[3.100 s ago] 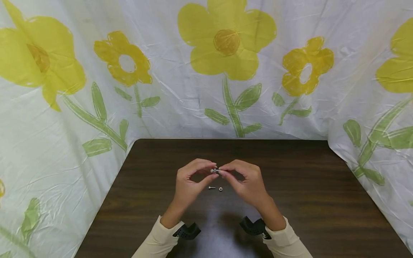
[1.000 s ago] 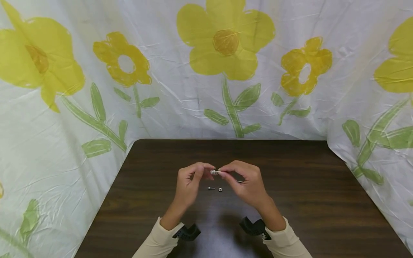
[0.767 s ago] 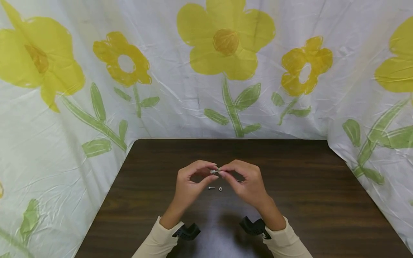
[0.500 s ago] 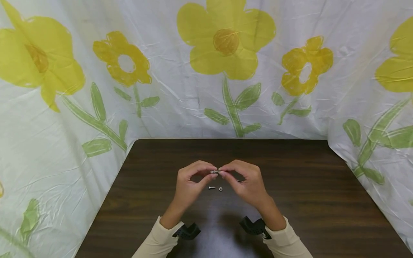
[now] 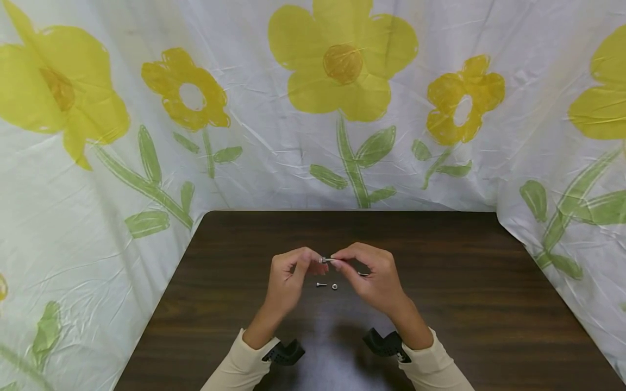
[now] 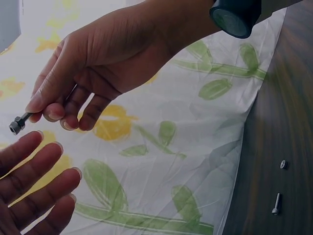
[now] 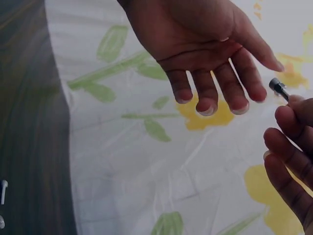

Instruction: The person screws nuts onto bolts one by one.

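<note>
Thumb and index finger of my right hand (image 5: 375,272) pinch the shank of a small metal bolt (image 5: 324,260) above the table. The head points left; in the left wrist view a nut (image 6: 19,120) sits on the bolt close behind the head. My left hand (image 5: 287,276) is beside the head, fingers extended and thumb lifted away. In the right wrist view the left fingers (image 7: 205,93) spread apart just left of the bolt head. A second bolt (image 5: 321,285) and a loose nut (image 5: 335,287) lie on the table below the hands.
The dark wood table (image 5: 220,304) reaches back to a white curtain (image 5: 254,163) with yellow flowers. A thin silvery piece (image 5: 363,274) shows beside the right palm, partly hidden. Black wrist cameras (image 5: 285,352) are strapped on both wrists.
Half a second ago the left thumb and fingertips closed around the bolt's head end; now the thumb has swung up and away. The same lift showed one second ago. The right hand stays put.
</note>
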`<action>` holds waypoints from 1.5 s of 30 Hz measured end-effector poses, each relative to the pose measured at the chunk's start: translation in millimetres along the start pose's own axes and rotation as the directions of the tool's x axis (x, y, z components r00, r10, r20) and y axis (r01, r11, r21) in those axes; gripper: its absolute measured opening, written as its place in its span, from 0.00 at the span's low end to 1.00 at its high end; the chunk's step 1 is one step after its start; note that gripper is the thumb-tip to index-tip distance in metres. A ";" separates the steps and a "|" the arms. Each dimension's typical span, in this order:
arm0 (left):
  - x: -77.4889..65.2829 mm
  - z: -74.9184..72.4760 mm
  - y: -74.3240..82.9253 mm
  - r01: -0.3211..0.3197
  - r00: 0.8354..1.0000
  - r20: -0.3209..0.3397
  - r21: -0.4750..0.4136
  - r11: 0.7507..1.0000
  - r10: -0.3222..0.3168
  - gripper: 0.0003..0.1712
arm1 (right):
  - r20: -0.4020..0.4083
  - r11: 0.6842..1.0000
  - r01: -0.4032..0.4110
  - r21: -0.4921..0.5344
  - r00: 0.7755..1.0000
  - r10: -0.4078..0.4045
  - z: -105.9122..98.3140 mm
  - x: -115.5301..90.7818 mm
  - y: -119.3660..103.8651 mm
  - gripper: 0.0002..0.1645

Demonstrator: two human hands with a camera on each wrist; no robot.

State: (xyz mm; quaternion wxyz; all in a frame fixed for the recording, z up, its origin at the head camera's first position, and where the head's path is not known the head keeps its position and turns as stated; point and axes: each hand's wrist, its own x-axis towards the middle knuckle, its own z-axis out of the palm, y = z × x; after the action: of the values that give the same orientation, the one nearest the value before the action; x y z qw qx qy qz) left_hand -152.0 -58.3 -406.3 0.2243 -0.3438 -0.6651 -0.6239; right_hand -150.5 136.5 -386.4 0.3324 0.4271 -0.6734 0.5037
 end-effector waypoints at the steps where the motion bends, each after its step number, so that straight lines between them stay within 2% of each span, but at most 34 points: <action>1: 0.0 -0.4 0.7 0.007 1.000 -0.003 0.001 1.000 -0.007 0.13 | 0.001 1.000 -0.001 -0.001 1.000 0.001 -0.1 -0.1 0.1 0.05; 3: 0.4 -1.0 1.6 0.001 1.000 -0.009 0.008 1.000 -0.001 0.06 | 0.002 1.000 0.000 -0.003 1.000 0.000 -0.3 -0.2 0.1 0.04; 7: 3.0 -0.8 6.0 -0.058 0.998 -0.008 0.031 0.998 0.058 0.23 | 0.006 1.000 0.002 -0.006 1.000 -0.002 -0.3 -0.4 0.6 0.05; 12: 7.8 1.1 16.3 -0.113 0.994 0.002 0.014 0.994 0.113 0.21 | 0.008 1.000 0.007 0.000 1.000 -0.007 -0.6 -0.2 0.9 0.05; 20: 7.6 0.7 13.2 -0.113 0.994 0.001 0.005 0.994 0.113 0.20 | 0.008 1.000 0.011 -0.004 1.000 -0.011 -1.4 0.2 1.7 0.05; 24: 10.0 0.5 20.2 -0.111 0.994 0.001 0.013 0.994 0.111 0.18 | 0.011 1.000 0.008 0.004 1.000 -0.008 -1.2 0.0 1.7 0.03; 27: 12.2 0.6 26.7 -0.103 0.995 0.001 0.026 0.994 0.103 0.17 | 0.011 1.000 0.007 0.012 1.000 -0.007 -0.9 -0.3 1.5 0.06; 33: 13.3 0.1 30.7 -0.085 0.996 0.000 0.048 0.995 0.085 0.14 | 0.002 1.000 0.003 0.015 1.000 -0.003 -0.5 -0.7 2.1 0.03; 40: 12.9 -0.2 27.6 -0.097 0.995 -0.006 0.055 0.994 0.098 0.22 | -0.013 1.000 0.002 0.000 1.000 -0.002 -0.6 -0.9 2.4 0.05; 45: 12.8 0.2 26.7 -0.116 0.993 -0.004 0.023 0.993 0.116 0.20 | 0.000 1.000 0.004 0.016 1.000 -0.004 -0.8 -0.5 2.0 0.04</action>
State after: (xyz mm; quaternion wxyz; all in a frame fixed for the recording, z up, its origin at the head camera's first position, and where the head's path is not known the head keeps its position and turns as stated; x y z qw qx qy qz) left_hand -140.8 -56.2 -378.9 0.2660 -0.3777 -0.6503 -0.6031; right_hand -152.1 137.7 -387.4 0.3301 0.4312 -0.6684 0.5084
